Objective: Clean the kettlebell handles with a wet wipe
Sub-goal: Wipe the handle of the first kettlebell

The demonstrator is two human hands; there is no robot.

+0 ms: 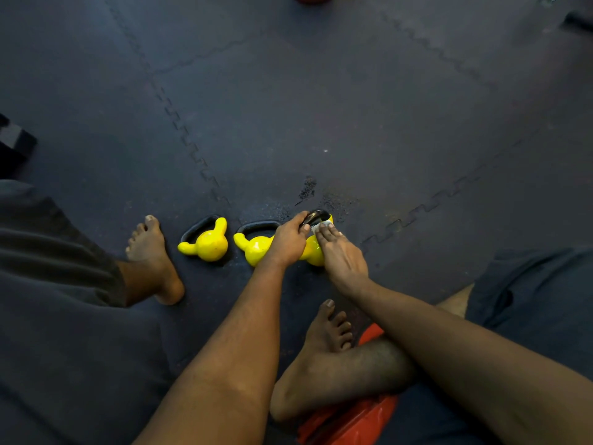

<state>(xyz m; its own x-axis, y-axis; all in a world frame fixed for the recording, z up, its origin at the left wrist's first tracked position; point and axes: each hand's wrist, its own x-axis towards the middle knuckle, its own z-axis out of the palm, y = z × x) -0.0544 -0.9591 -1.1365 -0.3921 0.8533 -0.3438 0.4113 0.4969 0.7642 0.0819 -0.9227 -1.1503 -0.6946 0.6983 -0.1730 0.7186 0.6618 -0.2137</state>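
Three yellow kettlebells with black handles lie in a row on the dark floor mat. The left kettlebell (208,240) and the middle kettlebell (255,247) lie untouched. My left hand (290,240) grips the black handle (317,216) of the right kettlebell (313,252), reaching across the middle one. My right hand (341,255) presses a small white wet wipe (322,224) against that handle's side with its fingertips. Most of the right kettlebell's body is hidden under my hands.
My bare left foot (154,255) rests beside the left kettlebell, my right foot (324,342) is crossed near my lap. A red plastic pack (356,415) lies under my leg. Wet specks (308,187) mark the interlocking foam mat (321,107). A dark block (14,146) sits far left.
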